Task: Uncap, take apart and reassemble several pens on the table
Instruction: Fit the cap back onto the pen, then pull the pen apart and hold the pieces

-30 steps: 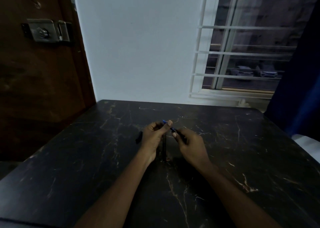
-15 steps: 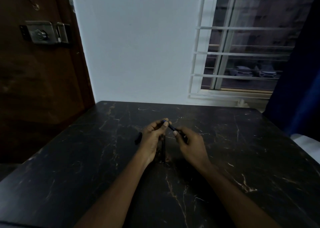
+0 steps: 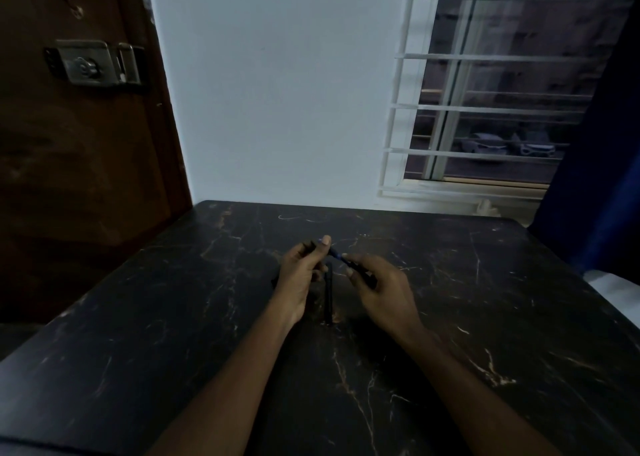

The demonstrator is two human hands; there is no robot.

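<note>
Over the middle of the black marble table (image 3: 450,300) I hold a dark pen with a blue end (image 3: 336,255) between both hands. My left hand (image 3: 303,270) pinches the blue end between thumb and fingers. My right hand (image 3: 379,287) grips the dark barrel, which runs down to the right into my palm. Another dark pen (image 3: 328,294) lies on the table between my wrists, pointing away from me. A small dark piece (image 3: 274,282) shows just left of my left hand, mostly hidden.
A white wall stands behind the table's far edge. A brown door with a metal latch (image 3: 93,62) is at the left. A barred window (image 3: 485,109) and a blue curtain (image 3: 595,144) are at the right.
Both hands have stayed over the same spot. My fingers have shifted slightly on the pen's blue end; the pen on the table has not moved.
</note>
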